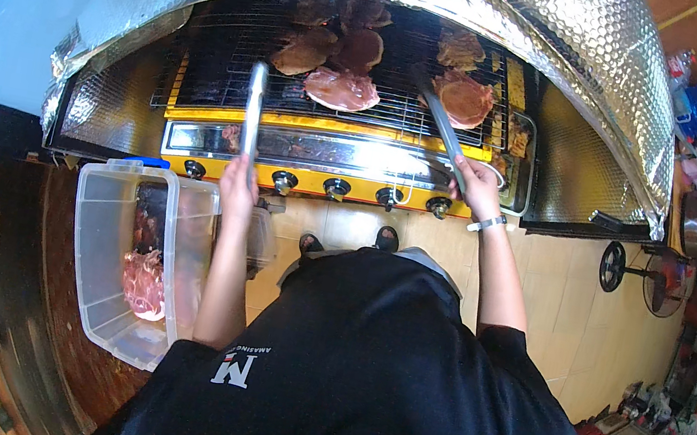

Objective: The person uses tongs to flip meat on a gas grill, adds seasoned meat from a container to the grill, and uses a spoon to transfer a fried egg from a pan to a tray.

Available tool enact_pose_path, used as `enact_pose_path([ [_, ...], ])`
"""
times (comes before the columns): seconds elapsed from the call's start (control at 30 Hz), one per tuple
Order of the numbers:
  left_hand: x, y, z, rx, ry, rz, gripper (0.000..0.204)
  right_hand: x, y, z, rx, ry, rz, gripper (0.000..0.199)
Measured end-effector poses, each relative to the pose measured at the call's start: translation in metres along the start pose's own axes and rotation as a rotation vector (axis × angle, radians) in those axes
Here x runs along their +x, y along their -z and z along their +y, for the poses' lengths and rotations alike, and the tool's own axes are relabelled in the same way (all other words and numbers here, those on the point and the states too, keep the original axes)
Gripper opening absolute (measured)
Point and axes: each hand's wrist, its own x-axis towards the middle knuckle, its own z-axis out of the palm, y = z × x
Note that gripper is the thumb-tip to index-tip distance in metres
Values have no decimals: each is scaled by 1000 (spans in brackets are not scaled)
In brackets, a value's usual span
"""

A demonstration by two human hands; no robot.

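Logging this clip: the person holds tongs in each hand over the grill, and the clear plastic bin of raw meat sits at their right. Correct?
Not quite. The head view shows the clear plastic bin of raw meat at the person's left, beside the left hand. The rest holds: left tongs and right tongs, held by the right hand, reach over the grill.

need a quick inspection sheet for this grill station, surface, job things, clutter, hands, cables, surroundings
surface: dark wire grill rack over a yellow and steel grill with black knobs
job's things: pink and browned meat slices on the rack, one raw slice mid-rack; clear plastic tub with raw meat at lower left
clutter: nothing seen on the rack besides meat
grippers: left hand holds metal tongs above the rack; right hand holds dark tongs reaching a meat slice
cables: nothing seen
surroundings: silver bubble-foil hood; floor fan; tiled floor
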Motion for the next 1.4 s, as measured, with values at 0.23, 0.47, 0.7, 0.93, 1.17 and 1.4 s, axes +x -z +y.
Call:
enact_pose_path([
  [0.23,-49,12,-13,-86,131,-2,23,49,-26,-25,-4,-41,-110,33],
  [0.47,-43,11,1,-39,30,-140,23,77,-67,-44,-575,371,90,36],
  [0.7,-47,18,-9,-24,23,-168,22,18,-65,-112,-1108,694,357,30],
  [0.93,-39,-5,-21,95,95,-213,25,20,-94,-73,-1259,835,339,32],
  [1.17,-31,-26,-19,229,20,-227,24,-15,-50,4,-462,307,253,38],
  [1.4,-22,-37,-30,443,-141,-207,26,-40,-94,29,-186,94,56,37],
])
